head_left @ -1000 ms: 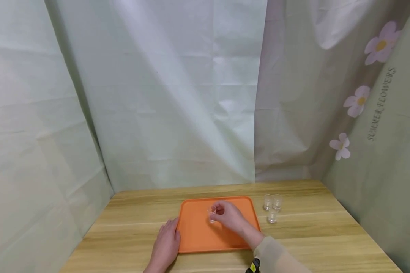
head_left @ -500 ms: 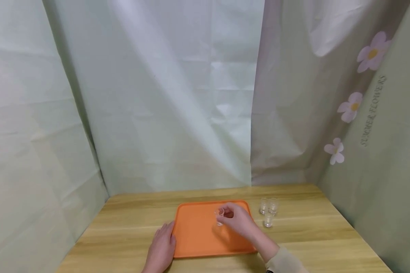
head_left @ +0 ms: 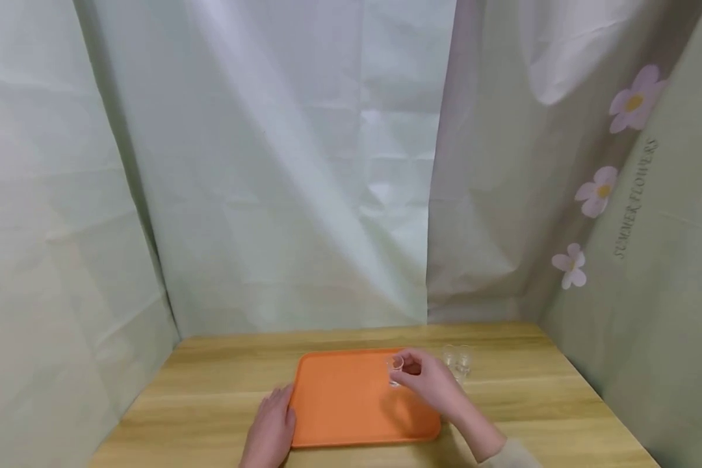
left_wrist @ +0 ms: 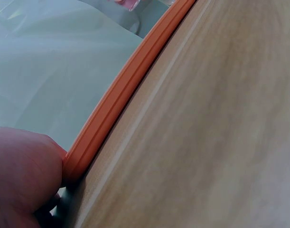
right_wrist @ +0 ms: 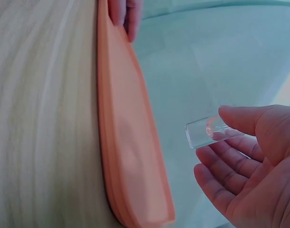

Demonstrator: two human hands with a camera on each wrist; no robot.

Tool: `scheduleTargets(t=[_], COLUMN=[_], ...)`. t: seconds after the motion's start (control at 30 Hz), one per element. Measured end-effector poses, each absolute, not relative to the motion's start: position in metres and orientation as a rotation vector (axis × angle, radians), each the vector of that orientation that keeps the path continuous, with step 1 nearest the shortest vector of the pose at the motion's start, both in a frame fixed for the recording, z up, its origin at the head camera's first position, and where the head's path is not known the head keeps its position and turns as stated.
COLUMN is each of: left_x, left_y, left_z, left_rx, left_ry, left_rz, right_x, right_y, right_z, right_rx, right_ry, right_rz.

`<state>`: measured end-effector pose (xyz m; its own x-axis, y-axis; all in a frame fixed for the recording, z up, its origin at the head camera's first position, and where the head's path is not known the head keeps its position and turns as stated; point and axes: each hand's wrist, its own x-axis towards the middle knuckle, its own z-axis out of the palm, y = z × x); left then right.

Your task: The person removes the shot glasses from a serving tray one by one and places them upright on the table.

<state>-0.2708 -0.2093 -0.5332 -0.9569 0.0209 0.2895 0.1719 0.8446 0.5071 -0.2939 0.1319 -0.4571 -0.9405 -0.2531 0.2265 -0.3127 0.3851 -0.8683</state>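
My right hand (head_left: 429, 383) pinches a small clear shot glass (right_wrist: 199, 133) between thumb and fingers, over the right part of an orange tray (head_left: 345, 400). In the right wrist view a gap separates the glass from the tray. The glass looks upright in the head view. My left hand (head_left: 269, 426) rests along the tray's left edge, its fingers fairly straight and touching the rim; its fingertips also show at the top of the right wrist view.
More small clear glasses (head_left: 463, 361) stand on the wooden table (head_left: 210, 383) right of the tray, partly hidden by my right hand. Pale green curtains (head_left: 304, 195) close off the back and sides, with printed flowers (head_left: 597, 192) at right.
My right hand has moved rightward across the tray with the shot glass in its fingers. My left hand has stayed at the tray's left edge. The head view has shifted slightly.
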Motion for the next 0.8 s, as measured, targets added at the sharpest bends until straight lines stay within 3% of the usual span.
scheduleTargets(t=[0.8], left_x=[-0.266], left_y=[-0.206], left_z=[-0.541], left_rx=[-0.202], left_ry=[-2.663], left_rz=[-0.781], right_x=[-0.284], right_y=[0.212], right_z=[-0.434], right_rx=[0.285], right_ry=[-2.573], right_rz=[1.474])
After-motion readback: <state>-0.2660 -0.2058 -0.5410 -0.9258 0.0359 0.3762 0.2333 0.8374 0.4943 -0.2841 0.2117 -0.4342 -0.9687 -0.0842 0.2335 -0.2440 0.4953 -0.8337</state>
